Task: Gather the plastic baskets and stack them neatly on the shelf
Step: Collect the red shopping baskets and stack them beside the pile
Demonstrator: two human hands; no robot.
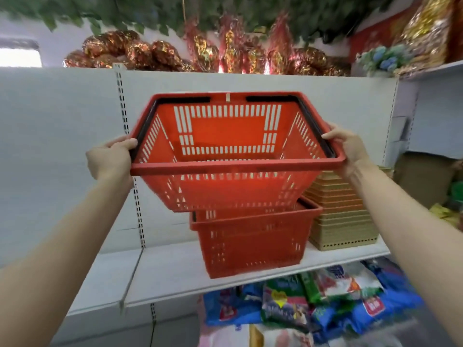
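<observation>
Hands raised at shelf height. Your left hand (110,156) was clamped on the left rim of the red shopping basket (233,156), thumb over the top edge beside the folded black handle (142,131). Basket held level in the air, its base just above a second red basket (253,241) standing on the white shelf (162,279). Your right hand (348,149) gripped the right rim likewise. Stack of tan trays (343,216) sat on the shelf, just right of the lower basket.

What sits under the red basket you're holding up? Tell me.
A second red basket stands on the white shelf below the held basket. Its inside is mostly covered.
</observation>
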